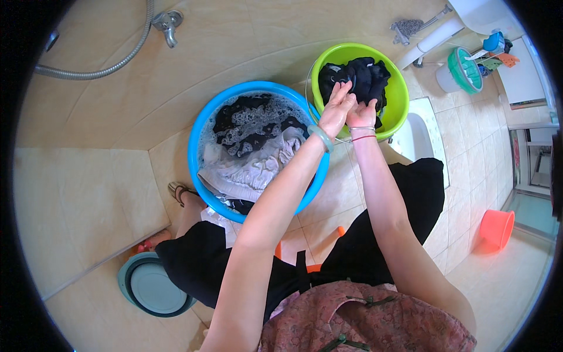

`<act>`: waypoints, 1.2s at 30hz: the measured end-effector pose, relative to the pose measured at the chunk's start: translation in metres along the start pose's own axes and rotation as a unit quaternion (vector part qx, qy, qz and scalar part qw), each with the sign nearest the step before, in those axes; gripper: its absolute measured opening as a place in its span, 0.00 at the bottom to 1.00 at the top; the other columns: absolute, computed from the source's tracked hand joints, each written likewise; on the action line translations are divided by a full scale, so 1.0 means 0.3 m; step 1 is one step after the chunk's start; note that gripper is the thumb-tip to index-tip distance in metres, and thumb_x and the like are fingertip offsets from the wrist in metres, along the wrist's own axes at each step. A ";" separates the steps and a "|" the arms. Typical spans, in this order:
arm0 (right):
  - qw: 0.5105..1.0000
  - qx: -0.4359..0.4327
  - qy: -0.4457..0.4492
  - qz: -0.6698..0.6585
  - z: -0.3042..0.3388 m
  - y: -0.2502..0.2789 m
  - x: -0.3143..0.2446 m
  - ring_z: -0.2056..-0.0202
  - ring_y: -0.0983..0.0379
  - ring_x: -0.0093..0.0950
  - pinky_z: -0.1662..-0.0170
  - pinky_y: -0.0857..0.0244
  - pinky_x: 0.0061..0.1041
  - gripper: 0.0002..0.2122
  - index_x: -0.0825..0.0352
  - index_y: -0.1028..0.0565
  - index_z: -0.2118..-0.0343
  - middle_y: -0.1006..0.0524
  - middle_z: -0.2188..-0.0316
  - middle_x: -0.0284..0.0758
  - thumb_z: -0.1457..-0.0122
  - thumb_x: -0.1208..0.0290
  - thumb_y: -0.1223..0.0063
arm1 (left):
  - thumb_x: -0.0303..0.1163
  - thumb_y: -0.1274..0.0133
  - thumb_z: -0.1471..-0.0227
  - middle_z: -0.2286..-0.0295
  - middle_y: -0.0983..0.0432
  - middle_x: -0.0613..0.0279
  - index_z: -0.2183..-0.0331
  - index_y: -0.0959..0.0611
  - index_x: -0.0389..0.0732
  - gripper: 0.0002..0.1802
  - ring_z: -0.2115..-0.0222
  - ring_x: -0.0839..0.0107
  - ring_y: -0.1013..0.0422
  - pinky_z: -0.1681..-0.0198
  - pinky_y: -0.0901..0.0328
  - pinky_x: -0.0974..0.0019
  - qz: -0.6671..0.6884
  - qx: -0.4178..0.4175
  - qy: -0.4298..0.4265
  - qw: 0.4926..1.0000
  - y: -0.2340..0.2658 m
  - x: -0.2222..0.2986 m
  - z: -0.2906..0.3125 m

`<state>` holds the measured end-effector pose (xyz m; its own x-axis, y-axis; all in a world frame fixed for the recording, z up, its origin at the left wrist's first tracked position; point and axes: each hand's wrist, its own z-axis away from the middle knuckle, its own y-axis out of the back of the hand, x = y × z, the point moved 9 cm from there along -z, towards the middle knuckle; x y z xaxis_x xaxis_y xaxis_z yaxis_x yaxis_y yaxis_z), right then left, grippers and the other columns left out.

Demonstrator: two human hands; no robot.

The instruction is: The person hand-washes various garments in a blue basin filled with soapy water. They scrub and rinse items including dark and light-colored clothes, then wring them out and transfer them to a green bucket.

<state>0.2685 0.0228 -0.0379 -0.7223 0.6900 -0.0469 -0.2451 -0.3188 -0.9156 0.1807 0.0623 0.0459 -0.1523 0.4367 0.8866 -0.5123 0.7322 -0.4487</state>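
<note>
My left hand [336,110], with a pale green bangle at the wrist, is over the near rim of a lime-green bucket [399,94]. Its fingers are stretched out, and they meet my right hand [362,115]. The right hand is turned palm up, with its fingers partly hidden; a bangle and a red string circle that wrist. Neither hand shows anything held. Black wet clothes [370,79] lie bunched in the bucket just beyond the fingertips. To the left, a blue basin [198,126] holds sudsy water, dark clothes [237,111] and a pale grey garment [258,170].
A squat toilet [437,126] is set in the tiled floor right of the bucket. A white bin [448,79] with a green liner, a coral tub [497,229] and a grey-green basin [155,287] stand around me. A tap [169,26] juts from the wall.
</note>
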 end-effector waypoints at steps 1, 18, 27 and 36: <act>1.000 0.006 0.016 0.015 -0.003 -0.008 0.007 0.37 0.51 0.42 0.35 0.56 0.46 0.33 0.61 0.47 0.37 0.49 0.36 0.41 0.38 0.42 0.67 | 0.40 0.53 0.41 0.35 0.69 0.56 0.40 0.36 0.46 0.29 0.35 0.68 0.61 0.35 0.63 0.65 -0.006 0.004 -0.007 1.000 0.017 -0.024 -0.018; 0.604 -0.193 0.100 0.767 0.155 -0.003 0.563 0.47 0.34 0.38 0.46 0.38 0.32 0.25 0.63 0.32 0.44 0.33 0.46 0.46 0.46 0.66 0.41 | 0.36 0.45 0.50 0.40 0.52 0.38 0.42 0.32 0.59 0.32 0.40 0.45 0.49 0.38 0.52 0.53 -0.352 0.371 0.074 0.856 0.936 -0.189 0.443; 0.124 -0.301 0.072 0.943 -0.068 0.199 1.004 0.38 0.54 0.55 0.39 0.49 0.46 0.42 0.40 0.46 0.37 0.55 0.34 0.41 0.56 0.57 0.34 | 0.29 0.47 0.46 0.45 0.36 0.59 0.39 0.36 0.53 0.33 0.48 0.69 0.38 0.46 0.42 0.69 -0.026 0.435 0.035 0.900 1.185 -0.366 0.524; 0.323 -0.189 -0.002 0.927 -0.305 0.644 0.883 0.50 0.31 0.44 0.46 0.38 0.35 0.26 0.65 0.35 0.45 0.31 0.48 0.48 0.49 0.73 0.42 | 0.36 0.46 0.44 0.40 0.46 0.66 0.38 0.41 0.57 0.35 0.41 0.66 0.48 0.49 0.39 0.54 0.247 0.455 0.094 0.851 1.102 -0.386 0.527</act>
<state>0.0890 0.2036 -0.2638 0.5986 -0.4613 -0.6549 0.7077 -0.0783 0.7021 -0.1047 0.1712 -0.1874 -0.4445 0.7123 0.5431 -0.8801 -0.2345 -0.4128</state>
